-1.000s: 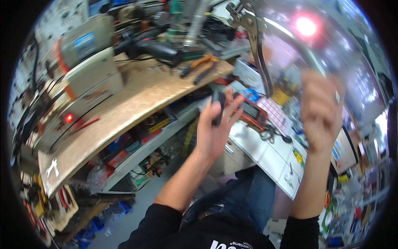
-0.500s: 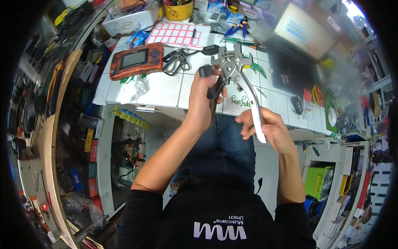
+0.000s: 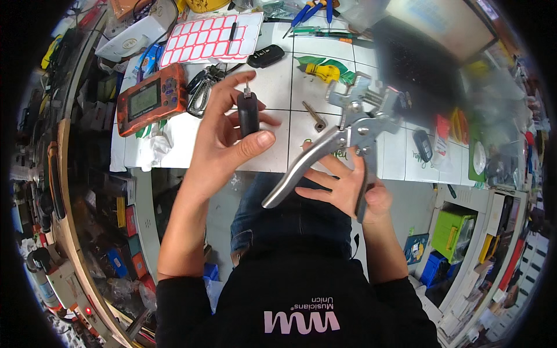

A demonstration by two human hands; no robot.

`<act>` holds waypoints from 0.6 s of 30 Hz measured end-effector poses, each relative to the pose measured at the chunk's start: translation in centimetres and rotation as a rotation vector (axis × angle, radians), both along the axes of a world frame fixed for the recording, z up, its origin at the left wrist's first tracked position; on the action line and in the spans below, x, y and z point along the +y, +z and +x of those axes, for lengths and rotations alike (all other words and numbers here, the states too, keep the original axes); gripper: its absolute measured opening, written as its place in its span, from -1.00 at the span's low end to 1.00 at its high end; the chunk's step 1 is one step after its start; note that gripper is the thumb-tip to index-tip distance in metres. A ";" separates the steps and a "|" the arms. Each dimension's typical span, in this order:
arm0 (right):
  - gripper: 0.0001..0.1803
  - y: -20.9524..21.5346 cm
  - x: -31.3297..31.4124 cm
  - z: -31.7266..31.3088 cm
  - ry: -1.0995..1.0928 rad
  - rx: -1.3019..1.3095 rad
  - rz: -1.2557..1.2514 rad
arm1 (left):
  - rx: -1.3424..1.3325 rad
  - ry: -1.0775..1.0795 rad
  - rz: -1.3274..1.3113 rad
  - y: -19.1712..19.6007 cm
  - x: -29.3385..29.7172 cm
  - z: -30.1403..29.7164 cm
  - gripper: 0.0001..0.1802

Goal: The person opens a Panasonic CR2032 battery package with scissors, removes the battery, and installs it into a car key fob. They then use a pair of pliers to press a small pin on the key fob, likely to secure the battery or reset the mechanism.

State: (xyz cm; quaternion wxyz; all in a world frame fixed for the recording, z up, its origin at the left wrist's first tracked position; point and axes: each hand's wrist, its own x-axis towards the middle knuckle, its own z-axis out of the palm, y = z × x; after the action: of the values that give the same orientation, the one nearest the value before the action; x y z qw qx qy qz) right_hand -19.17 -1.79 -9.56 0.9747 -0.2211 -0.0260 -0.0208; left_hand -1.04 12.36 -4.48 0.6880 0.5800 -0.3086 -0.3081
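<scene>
My left hand point(image 3: 217, 139) holds a black key fob point(image 3: 248, 113) between thumb and fingers, with a thin metal piece at its upper end. My right hand point(image 3: 345, 185) has large silver pliers point(image 3: 357, 124) with a wide, complex head. One handle lies against the palm under the thumb while the fingers spread out behind the other. The handles are apart. A loose metal key blade point(image 3: 315, 116) lies on the white tiled table point(image 3: 272, 145) between my hands. Farther back are a yellow plastic piece point(image 3: 322, 72) and another black key fob point(image 3: 266, 55).
An orange handheld device point(image 3: 152, 100) and a bunch of keys point(image 3: 203, 87) lie left. Behind them is a red-gridded label sheet point(image 3: 212, 37). Blue-handled pliers point(image 3: 313, 13) sit at the back. A dark laptop point(image 3: 415, 75) and a car key point(image 3: 423, 145) are right.
The pliers have passed from between both hands into my right hand alone, turned, with their handles spread wider. My left hand has moved left with the fob. The view has shifted closer over the table.
</scene>
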 end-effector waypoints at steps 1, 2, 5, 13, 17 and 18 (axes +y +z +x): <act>-0.09 0.1 -0.6 0.2 0.029 -0.051 -0.014 | -0.078 0.010 0.084 0.2 0.0 0.5 -0.49; -0.07 0.1 -1.0 0.2 0.008 -0.010 0.031 | -0.127 -0.005 0.170 0.3 -0.2 0.7 -0.31; -0.08 0.1 -2.2 0.3 0.035 0.078 -0.003 | -0.215 -0.094 0.170 0.3 -1.4 1.3 -0.25; -0.08 -0.1 -3.1 0.6 0.077 0.023 0.012 | -0.252 -0.213 0.047 0.7 -3.8 3.2 -0.35; -0.09 0.6 -2.4 1.5 -0.026 0.153 0.108 | 0.012 -0.185 0.012 0.2 -3.8 3.0 -0.46; -0.08 0.8 -2.2 1.6 -0.041 0.216 0.119 | 0.157 -0.187 0.006 0.1 -3.7 2.8 -0.68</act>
State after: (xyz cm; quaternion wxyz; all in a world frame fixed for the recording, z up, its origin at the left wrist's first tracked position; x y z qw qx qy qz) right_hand -17.53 -3.99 -8.74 0.9826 -0.1641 0.0848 -0.0184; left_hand 1.80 8.63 -4.38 0.6765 0.5250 -0.3057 -0.4162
